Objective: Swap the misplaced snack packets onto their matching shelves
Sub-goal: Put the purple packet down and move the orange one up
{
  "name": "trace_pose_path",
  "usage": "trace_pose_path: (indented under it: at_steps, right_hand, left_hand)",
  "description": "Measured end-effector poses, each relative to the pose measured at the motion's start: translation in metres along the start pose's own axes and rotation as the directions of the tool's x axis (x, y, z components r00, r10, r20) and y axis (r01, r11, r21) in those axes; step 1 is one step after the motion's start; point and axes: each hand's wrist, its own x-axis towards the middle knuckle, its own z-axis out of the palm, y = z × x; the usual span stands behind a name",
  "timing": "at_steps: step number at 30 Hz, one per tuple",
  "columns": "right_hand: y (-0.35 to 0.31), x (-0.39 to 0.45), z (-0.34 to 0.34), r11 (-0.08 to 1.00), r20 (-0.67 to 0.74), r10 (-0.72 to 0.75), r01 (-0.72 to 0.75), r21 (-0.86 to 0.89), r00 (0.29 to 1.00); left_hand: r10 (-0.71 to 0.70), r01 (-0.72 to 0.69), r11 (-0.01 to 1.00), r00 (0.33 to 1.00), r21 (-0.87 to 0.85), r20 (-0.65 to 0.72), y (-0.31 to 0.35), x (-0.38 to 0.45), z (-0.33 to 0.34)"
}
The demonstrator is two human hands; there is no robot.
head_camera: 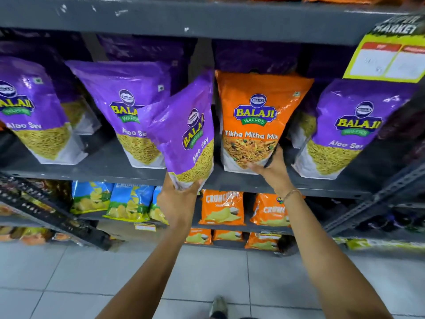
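An orange Tikha Mitha Mix packet (255,116) stands upright on the grey shelf (110,166), among purple Aloo Sev packets. My right hand (273,169) grips its bottom right corner. My left hand (179,199) holds a purple Aloo Sev packet (184,134) by its base, tilted to the right, just left of the orange one and in front of the shelf edge. More purple Aloo Sev packets stand on the same shelf at the left (30,111), centre-left (124,100) and right (347,127).
The grey shelf above (207,17) hangs low over the packets. A yellow price tag (388,58) sticks out at the upper right. Lower shelves hold blue chip bags (115,201) and orange chip bags (222,208). A dark metal rack (53,210) juts out at the left. White tiled floor lies below.
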Motion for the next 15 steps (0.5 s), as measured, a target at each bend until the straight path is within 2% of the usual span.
trace_pose_path:
  at_steps: [9,13,15]
  right_hand:
    - [0.007,-0.009,0.004,1.0,-0.102,-0.01,0.013,0.026,0.995]
    - [0.004,-0.017,0.002,0.999,-0.105,0.004,0.002,0.053,0.994]
    - [0.004,-0.02,0.0,0.998,-0.104,0.015,-0.008,0.067,0.994]
  left_hand:
    - [0.011,-0.009,0.999,0.999,0.05,-0.035,0.017,0.011,0.016]
    - [0.051,-0.051,0.998,0.999,0.046,0.005,0.023,0.014,0.027]
    - [0.071,-0.073,0.997,0.995,0.035,0.069,0.025,0.017,0.032]
